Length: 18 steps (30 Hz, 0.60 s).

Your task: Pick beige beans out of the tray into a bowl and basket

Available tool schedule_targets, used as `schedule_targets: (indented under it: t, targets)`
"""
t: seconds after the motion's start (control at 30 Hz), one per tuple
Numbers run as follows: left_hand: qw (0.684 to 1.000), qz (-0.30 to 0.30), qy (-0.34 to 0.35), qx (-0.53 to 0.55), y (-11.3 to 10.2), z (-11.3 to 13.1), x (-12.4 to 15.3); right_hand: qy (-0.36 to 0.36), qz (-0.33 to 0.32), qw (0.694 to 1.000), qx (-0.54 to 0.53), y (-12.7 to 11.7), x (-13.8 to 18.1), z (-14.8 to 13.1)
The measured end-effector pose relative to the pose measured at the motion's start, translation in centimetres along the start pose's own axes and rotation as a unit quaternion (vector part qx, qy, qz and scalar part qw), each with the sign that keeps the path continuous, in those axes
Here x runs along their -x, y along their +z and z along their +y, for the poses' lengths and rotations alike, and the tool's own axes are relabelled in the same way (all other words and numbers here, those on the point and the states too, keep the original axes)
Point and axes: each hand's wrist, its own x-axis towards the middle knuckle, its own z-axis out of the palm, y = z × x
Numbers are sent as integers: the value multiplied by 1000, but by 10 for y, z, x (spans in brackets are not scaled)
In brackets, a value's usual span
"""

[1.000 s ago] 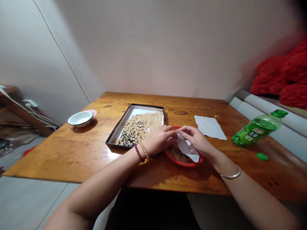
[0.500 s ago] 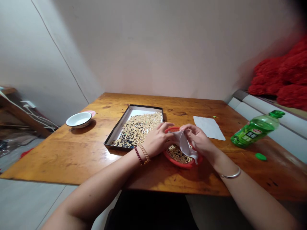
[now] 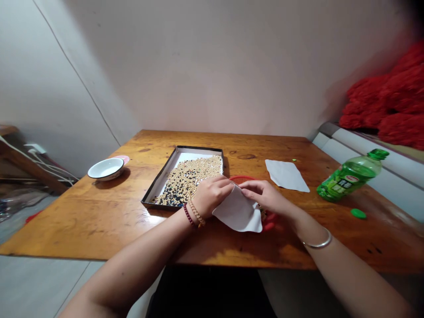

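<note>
Both my hands hold one white sheet of paper [image 3: 239,213] over a red basket [image 3: 243,179] of beans near the table's front edge. My left hand [image 3: 211,194] pinches the sheet's upper left edge. My right hand [image 3: 266,197] pinches its upper right edge. The sheet hangs toward me and hides most of the basket and the beans in it. Just left of my hands lies a dark-rimmed tray [image 3: 162,180] spread with pale and dark beans [image 3: 192,176].
A wooden table [image 3: 99,212] stands against the wall. A white bowl [image 3: 106,168] sits far left. A second white sheet [image 3: 286,175] lies right of the basket. A green bottle [image 3: 349,176] lies on its side at the right, its green cap [image 3: 358,213] beside it.
The sheet was folded and tilted over the basket; now both hands have spread it open, and it hangs toward me, covering the basket.
</note>
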Motion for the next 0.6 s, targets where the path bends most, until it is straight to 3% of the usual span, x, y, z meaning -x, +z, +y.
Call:
schedule_targets:
  t: [0.1,0.33,0.5,0.6]
  targets:
    - [1000,15,10,-2,0,1,0,6,-24,999,23,0,2,-1]
    - [999,30,26,-13,-1,0,-4,4,1,1000,24,2,1,3]
    - [1000,4,29,-11,-5,3,-5,9,39,999,-19,4,0,6]
    - [1000,-4,-2,-24,-6,3,-7,-31,110,993,-4,0,-2,8]
